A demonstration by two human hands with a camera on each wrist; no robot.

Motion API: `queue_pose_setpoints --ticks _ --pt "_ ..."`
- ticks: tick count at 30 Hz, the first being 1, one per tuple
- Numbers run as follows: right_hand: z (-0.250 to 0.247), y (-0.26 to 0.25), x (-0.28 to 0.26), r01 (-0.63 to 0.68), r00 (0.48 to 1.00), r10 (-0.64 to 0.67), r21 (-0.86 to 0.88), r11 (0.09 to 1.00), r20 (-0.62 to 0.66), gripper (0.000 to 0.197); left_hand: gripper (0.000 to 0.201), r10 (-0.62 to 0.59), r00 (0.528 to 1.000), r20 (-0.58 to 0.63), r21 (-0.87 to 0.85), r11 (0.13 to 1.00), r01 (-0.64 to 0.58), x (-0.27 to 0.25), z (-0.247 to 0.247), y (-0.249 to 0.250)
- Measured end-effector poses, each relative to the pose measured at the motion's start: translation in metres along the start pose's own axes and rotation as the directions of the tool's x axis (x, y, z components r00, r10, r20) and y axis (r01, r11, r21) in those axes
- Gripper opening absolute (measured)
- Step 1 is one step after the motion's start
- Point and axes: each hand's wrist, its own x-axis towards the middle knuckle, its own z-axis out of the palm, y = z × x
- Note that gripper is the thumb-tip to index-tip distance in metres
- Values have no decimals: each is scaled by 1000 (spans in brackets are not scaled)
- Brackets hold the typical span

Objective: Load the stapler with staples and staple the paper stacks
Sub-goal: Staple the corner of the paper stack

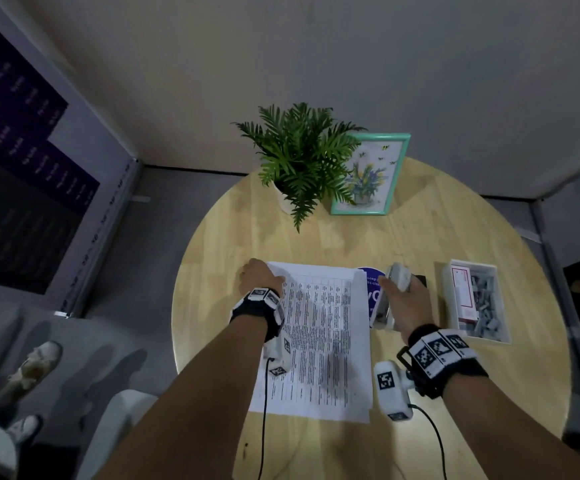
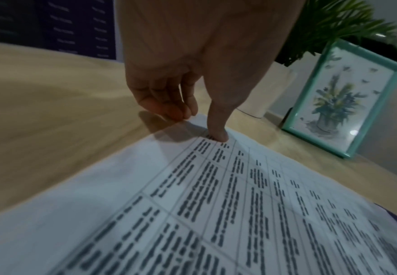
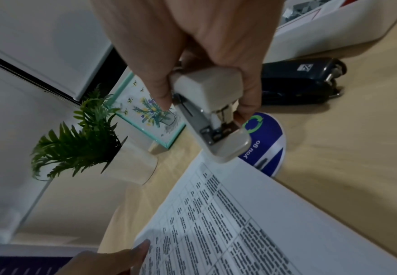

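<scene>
A stack of printed paper (image 1: 319, 337) lies in the middle of the round wooden table (image 1: 316, 237). My left hand (image 1: 257, 277) is at its far left corner; in the left wrist view the thumb (image 2: 218, 130) presses on the top sheet and the curled fingers (image 2: 169, 108) meet the corner edge, pinching it. My right hand (image 1: 397, 289) grips a white stapler (image 1: 394, 282) just right of the paper. In the right wrist view that stapler (image 3: 211, 115) is held above the table, its front end near the paper's (image 3: 239, 223) far right corner.
A black stapler (image 1: 420, 280) lies beyond my right hand. Further right, a white tray (image 1: 503, 327) holds a staple box (image 1: 465, 296) and loose staple strips (image 1: 486, 303). A round blue sticker (image 1: 371, 282) peeks from under the paper. A potted plant (image 1: 302, 157) and framed picture (image 1: 371, 174) stand at the back.
</scene>
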Motion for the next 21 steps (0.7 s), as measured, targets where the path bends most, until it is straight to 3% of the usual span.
queue_pose_setpoints --ticks 4,6,8,11,15,21 --pt "6 -2 1 -22 1000 22 14 1000 -9 27 38 -1 997 79 -93 996 9 8 -5 -2" --pt "6 -5 2 -28 1000 29 38 999 -8 26 37 2 995 98 -155 988 14 8 -8 -4" --pt "4 -9 2 -46 999 46 70 997 -5 18 37 26 996 88 -207 978 -7 4 -9 -6" --pt "-1 -17 2 -105 994 107 139 985 -10 14 14 100 995 24 -313 946 -88 -7 -9 -9" --pt "-10 -36 -2 -143 988 152 264 954 -16 14 33 251 968 28 -555 809 -194 -27 -14 -15" --pt "-26 -87 -31 57 998 -47 452 890 -32 18 16 483 869 109 -745 618 -251 -85 -43 2"
